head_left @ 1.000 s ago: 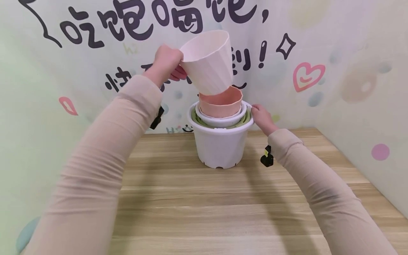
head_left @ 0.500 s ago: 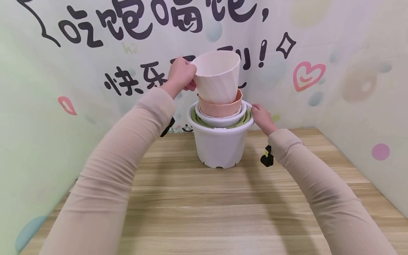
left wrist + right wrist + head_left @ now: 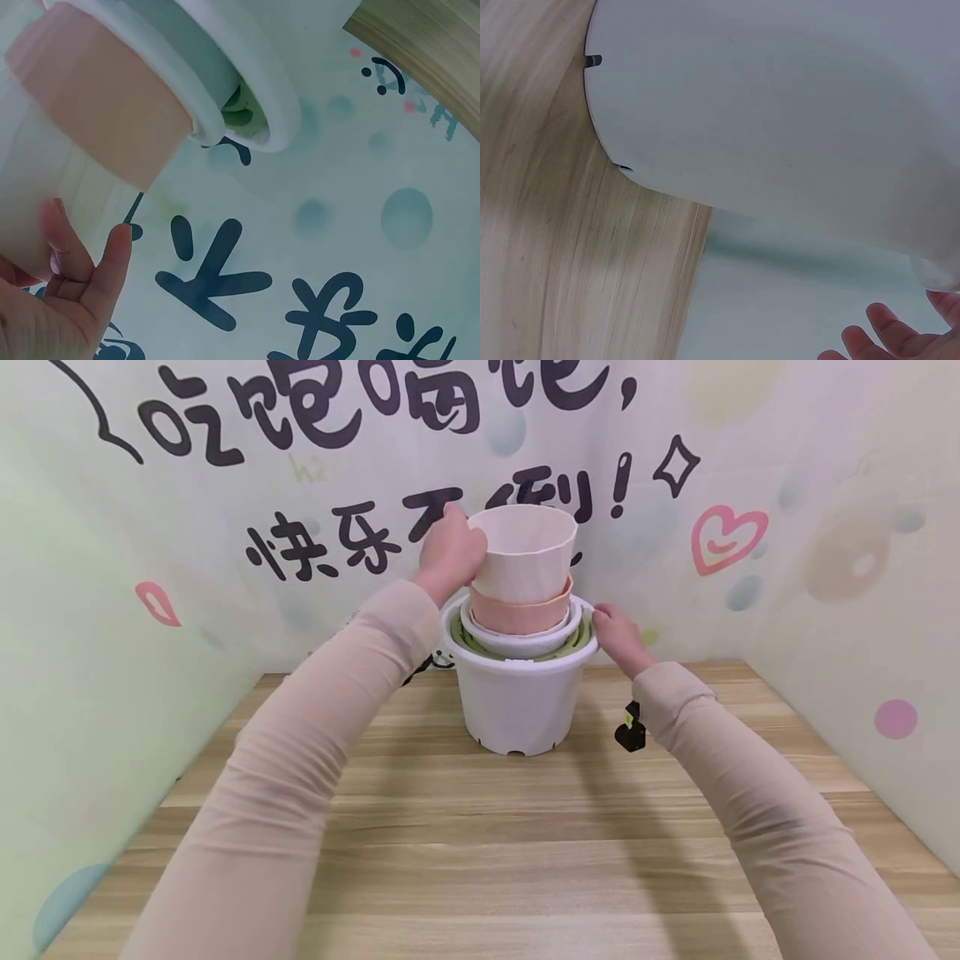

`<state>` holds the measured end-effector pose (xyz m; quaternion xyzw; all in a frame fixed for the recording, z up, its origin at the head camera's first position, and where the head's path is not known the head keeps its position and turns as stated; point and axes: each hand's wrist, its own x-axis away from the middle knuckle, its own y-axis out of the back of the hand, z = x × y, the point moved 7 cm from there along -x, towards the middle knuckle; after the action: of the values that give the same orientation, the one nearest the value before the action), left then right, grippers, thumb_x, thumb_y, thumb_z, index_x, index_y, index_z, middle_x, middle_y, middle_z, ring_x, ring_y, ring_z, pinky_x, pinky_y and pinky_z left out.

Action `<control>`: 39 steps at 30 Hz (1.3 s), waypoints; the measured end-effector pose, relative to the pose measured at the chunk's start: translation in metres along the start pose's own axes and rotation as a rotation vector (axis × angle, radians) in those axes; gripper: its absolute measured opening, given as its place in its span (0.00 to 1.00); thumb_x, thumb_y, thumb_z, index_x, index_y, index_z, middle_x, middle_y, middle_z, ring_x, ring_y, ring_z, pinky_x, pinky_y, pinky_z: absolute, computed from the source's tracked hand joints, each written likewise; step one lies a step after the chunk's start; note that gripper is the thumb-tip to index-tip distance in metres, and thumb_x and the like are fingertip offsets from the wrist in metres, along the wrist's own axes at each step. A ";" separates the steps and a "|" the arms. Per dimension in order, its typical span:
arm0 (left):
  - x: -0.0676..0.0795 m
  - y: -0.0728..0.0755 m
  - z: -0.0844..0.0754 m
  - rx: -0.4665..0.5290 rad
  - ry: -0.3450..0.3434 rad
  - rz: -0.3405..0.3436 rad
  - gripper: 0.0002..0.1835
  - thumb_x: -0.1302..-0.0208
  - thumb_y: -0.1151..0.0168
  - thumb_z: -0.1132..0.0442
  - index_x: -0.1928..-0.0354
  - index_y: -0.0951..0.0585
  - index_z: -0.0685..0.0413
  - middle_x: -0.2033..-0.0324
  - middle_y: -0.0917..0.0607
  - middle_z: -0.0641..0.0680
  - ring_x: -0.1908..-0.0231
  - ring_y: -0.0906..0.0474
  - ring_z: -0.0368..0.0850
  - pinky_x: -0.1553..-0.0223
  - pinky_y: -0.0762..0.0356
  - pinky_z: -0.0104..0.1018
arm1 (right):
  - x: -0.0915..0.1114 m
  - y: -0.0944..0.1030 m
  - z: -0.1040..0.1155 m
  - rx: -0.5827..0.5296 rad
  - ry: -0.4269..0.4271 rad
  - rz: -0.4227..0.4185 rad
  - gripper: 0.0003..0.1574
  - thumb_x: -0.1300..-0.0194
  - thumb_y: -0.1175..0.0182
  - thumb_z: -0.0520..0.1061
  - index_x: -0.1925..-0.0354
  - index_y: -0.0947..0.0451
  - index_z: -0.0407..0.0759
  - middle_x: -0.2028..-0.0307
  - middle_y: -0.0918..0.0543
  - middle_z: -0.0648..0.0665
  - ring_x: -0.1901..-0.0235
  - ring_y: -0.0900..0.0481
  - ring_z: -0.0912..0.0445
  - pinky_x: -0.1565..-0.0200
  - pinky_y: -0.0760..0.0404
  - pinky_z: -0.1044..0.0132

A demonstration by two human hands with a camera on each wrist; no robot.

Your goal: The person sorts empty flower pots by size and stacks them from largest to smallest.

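Note:
In the head view a white flower pot [image 3: 528, 568] with a faceted wall sits low inside the pink flower pot [image 3: 521, 618], upright. My left hand [image 3: 453, 547] pinches its rim on the left; in the left wrist view the lower fingers [image 3: 109, 270] are spread off its wall. Beneath the pink pot come a smaller white rim [image 3: 521, 649] and a green pot [image 3: 579, 643], all nested in a large white pot [image 3: 517, 710]. My right hand [image 3: 621, 637] grips that large pot's rim on the right; its other fingers [image 3: 892, 330] hang loose below the rim.
The large pot stands on a wood-grain table [image 3: 525, 852] near its back edge. Close behind rises a printed wall cloth [image 3: 360, 435] with black lettering. Pale walls border the table at left and right.
My left hand has brought the faceted white pot down and to the right, from tilted above the stack to upright within the pink pot. My right hand has stayed on the large pot's rim.

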<state>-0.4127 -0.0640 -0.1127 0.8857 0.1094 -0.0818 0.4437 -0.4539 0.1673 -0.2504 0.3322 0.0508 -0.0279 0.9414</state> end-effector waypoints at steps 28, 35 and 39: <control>-0.006 -0.013 0.009 -0.122 0.018 -0.037 0.19 0.44 0.66 0.55 0.54 0.34 0.54 0.53 0.28 0.52 0.54 0.32 0.46 0.55 0.35 0.39 | 0.000 0.001 0.002 0.015 0.002 -0.006 0.29 0.37 0.70 0.50 0.41 0.49 0.38 0.42 0.42 0.38 0.44 0.45 0.45 0.45 0.47 0.52; -0.005 -0.007 0.017 -0.065 -0.039 -0.069 0.23 0.43 0.69 0.47 0.53 0.32 0.49 0.53 0.28 0.50 0.54 0.32 0.45 0.56 0.36 0.38 | -0.001 0.001 0.002 0.013 0.000 0.011 0.29 0.37 0.70 0.50 0.41 0.49 0.38 0.42 0.42 0.39 0.44 0.45 0.46 0.46 0.46 0.52; -0.001 0.006 0.041 -0.095 -0.103 -0.086 0.28 0.42 0.73 0.40 0.46 0.38 0.46 0.50 0.29 0.50 0.54 0.31 0.47 0.56 0.36 0.39 | -0.001 0.002 0.000 0.042 0.030 0.069 0.31 0.37 0.70 0.53 0.40 0.50 0.38 0.42 0.43 0.37 0.43 0.46 0.45 0.46 0.46 0.51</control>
<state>-0.4136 -0.1002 -0.1326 0.8528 0.1281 -0.1409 0.4862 -0.4552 0.1694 -0.2490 0.3538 0.0526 0.0086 0.9338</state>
